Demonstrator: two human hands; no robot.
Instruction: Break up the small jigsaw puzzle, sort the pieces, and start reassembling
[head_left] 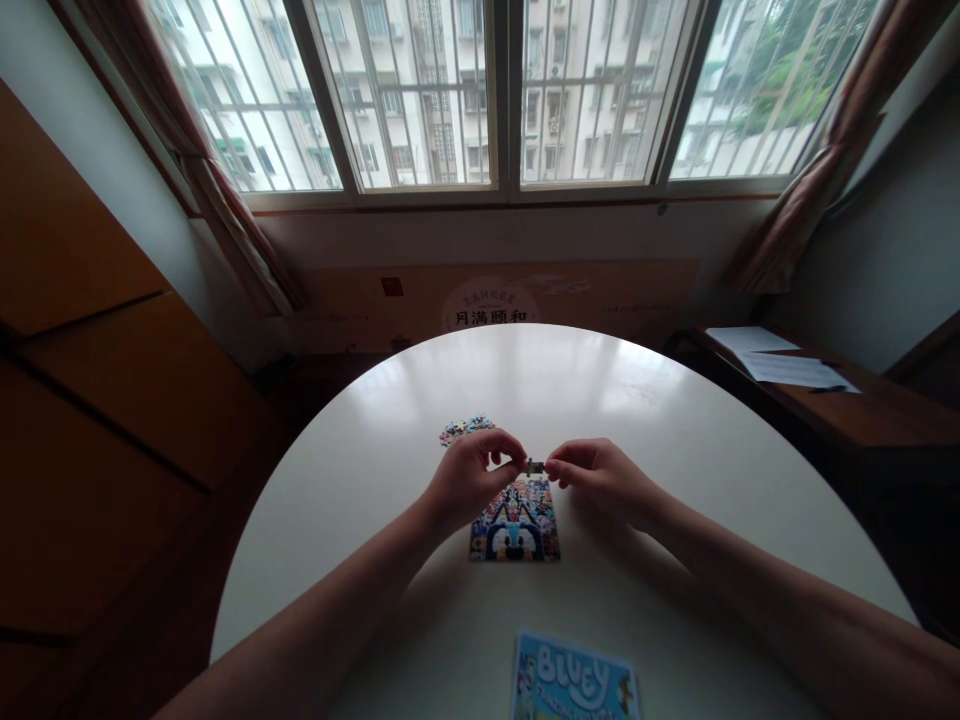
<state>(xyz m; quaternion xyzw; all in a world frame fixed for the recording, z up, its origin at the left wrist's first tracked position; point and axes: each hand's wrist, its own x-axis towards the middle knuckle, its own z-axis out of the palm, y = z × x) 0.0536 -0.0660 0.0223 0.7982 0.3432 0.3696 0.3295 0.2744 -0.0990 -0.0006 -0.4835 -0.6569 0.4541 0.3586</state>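
Observation:
Between my two hands is a small dark jigsaw puzzle piece (535, 467), held just above the far edge of a partly assembled puzzle. My left hand (476, 472) pinches its left side between thumb and fingers. From the right, my right hand (596, 475) grips its other side with closed fingertips. Below them on the table lies the jigsaw puzzle (516, 535), with a blue dog face and many small figures; its far part is partly hidden by my left hand. Behind my left hand sits a pile of loose puzzle pieces (466, 428).
A blue box or card lettered BLUEY (574, 680) lies at the near edge of the round white table (337, 470). To the right, papers (795, 368) and a pen lie on a brown desk (885, 410). Barred windows and curtains are beyond the table.

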